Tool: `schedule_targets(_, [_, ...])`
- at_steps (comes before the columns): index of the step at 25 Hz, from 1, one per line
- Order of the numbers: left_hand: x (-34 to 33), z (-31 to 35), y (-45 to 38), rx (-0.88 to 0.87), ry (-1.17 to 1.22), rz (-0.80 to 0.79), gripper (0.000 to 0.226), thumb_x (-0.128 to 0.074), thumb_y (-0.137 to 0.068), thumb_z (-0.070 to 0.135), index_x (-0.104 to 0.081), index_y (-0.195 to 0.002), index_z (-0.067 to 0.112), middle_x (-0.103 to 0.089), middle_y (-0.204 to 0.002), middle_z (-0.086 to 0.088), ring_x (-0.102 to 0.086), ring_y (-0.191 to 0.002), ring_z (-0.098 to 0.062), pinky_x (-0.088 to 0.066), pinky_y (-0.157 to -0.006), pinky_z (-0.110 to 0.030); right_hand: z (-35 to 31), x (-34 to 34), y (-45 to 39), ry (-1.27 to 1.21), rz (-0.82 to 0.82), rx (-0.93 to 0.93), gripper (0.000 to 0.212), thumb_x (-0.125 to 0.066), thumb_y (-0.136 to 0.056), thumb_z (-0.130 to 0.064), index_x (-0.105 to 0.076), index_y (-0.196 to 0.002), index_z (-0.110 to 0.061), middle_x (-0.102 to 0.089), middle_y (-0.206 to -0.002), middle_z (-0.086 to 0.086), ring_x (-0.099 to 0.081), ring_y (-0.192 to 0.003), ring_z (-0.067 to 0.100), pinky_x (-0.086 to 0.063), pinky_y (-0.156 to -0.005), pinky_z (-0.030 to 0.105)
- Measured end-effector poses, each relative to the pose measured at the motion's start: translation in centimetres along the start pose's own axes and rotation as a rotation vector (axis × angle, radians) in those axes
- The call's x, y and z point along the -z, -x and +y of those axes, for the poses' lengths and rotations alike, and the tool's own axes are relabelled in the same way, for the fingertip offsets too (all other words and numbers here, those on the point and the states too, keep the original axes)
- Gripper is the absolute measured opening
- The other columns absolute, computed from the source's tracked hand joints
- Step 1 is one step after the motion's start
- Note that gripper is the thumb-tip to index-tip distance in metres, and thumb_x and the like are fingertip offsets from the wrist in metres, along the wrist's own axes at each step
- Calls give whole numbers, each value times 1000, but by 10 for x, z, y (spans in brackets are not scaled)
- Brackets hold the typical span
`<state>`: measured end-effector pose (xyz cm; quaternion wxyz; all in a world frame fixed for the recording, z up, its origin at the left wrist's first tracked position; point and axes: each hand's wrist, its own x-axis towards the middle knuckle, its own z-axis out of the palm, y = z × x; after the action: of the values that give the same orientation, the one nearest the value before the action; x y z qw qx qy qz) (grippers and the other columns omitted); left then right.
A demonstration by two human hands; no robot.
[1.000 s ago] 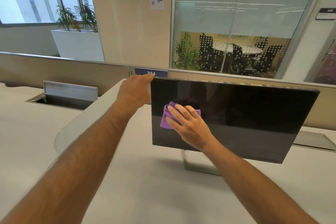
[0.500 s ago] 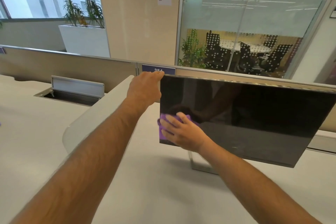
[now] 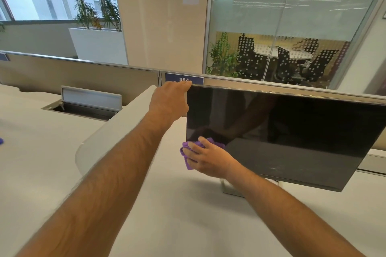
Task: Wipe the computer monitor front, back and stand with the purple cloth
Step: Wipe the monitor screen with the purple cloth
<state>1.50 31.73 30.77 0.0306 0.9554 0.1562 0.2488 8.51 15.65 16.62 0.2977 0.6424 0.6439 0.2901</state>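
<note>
Gripping the upper left corner of the monitor [image 3: 292, 131], the left hand [image 3: 169, 100] is held with its arm stretched forward and upward, fingers curled over the top edge and thumb side against the side edge. Just below it, the right hand [image 3: 205, 157] is pressed flat against the screen's lower left corner, fingers spread and pointing left, with the cloth [image 3: 188, 152] bunched and trapped beneath the palm and fingers. Part of the cloth is seen poking out past the fingertips and over the screen's edge. The right forearm is angled up from the lower right. Under the right wrist, the stand [image 3: 229, 189] is partly hidden. Both arms are extended above the desk [image 3: 177, 215].
</note>
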Motion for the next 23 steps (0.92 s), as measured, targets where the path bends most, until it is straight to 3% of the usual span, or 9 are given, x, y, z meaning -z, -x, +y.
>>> schedule_targets(4, [1, 1, -1, 4, 5, 2, 63, -64, -90, 18, -40, -148, 24, -54, -142, -4, -55, -125, -32, -47, -103, -46, 13, 7, 2, -161, 96, -285, 65, -80, -78, -24, -50, -135, -15, -41, -150, 13, -40, -133, 39, -41, -103, 55])
schedule_targets(8, [2, 3, 1, 15, -7, -1, 64, -64, -90, 17, -39, -148, 24, -53, -143, -4, -54, -126, -33, -45, -103, -47, -3, -6, 16, -22, 17, -5, 66, -81, -79, -24, -49, -136, -16, -43, -149, 12, -40, -133, 38, -41, -103, 54])
schedule_targets(12, [4, 5, 2, 19, -3, 6, 63, -64, -90, 16, -40, -148, 23, -54, -142, -5, -55, -124, -33, -46, -102, -47, 14, 1, 25, -198, 76, -290, 66, -81, -76, -23, -51, -134, -15, -44, -148, 12, -43, -132, 38, -41, -103, 53])
schedule_targets(16, [4, 6, 2, 25, -10, 6, 62, -63, -91, 17, -41, -148, 23, -55, -141, -5, -55, -124, -34, -46, -102, -47, 0, -15, 43, -44, -39, 19, 74, -86, -71, -22, -50, -135, -17, -44, -148, 10, -41, -133, 37, -41, -104, 54])
schedule_targets(21, [4, 7, 1, 36, -35, -8, 63, -63, -90, 17, -39, -148, 24, -54, -142, -5, -55, -125, -34, -46, -102, -48, 18, -9, 47, -228, 41, -311, 74, -86, -70, -22, -51, -134, -17, -45, -146, 11, -44, -131, 36, -42, -102, 53])
schedule_targets(23, [4, 8, 1, 35, -43, -6, 63, -64, -90, 18, -40, -148, 24, -54, -142, -5, -55, -124, -34, -47, -101, -48, 8, -15, 53, -164, 4, -169, 75, -87, -69, -23, -50, -134, -18, -46, -146, 10, -43, -131, 36, -42, -102, 54])
